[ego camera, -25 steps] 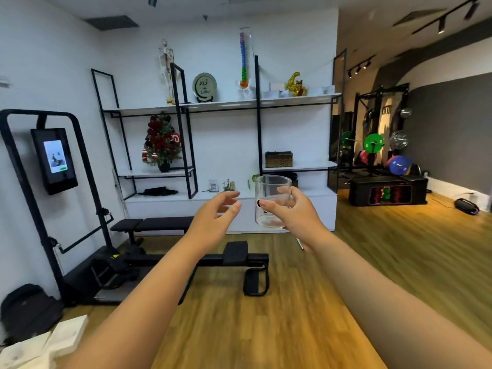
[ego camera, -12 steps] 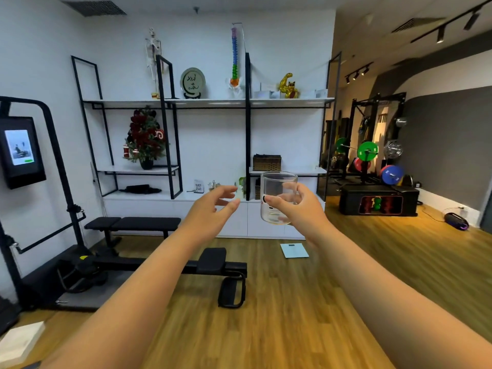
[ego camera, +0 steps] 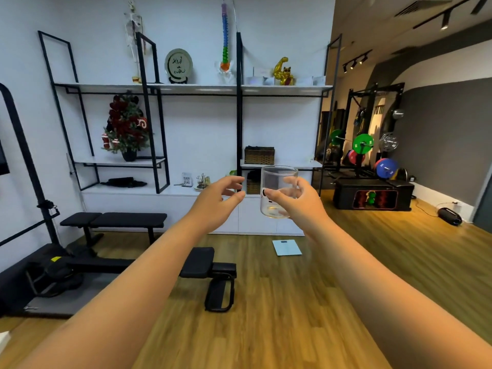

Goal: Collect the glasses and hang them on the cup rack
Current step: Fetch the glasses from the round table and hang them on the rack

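A clear drinking glass [ego camera: 277,182] is held upright in front of me at chest height, with my right hand [ego camera: 295,202] shut around its right side. My left hand [ego camera: 217,199] hovers just left of the glass, fingers spread and empty, not touching it. A small metal cup rack [ego camera: 203,180] stands far off on the low white cabinet top, partly behind my left hand.
Black exercise benches [ego camera: 119,221] and a low bench [ego camera: 210,272] stand on the wooden floor ahead-left. A white shelving unit [ego camera: 191,87] lines the back wall. A pale scale [ego camera: 287,247] lies on the floor. Weight plates and a rack [ego camera: 362,143] fill the right.
The view has swung right and closer to the shelving; the wall screen has left the frame. Both hands keep the same pose, glass still in the right one.
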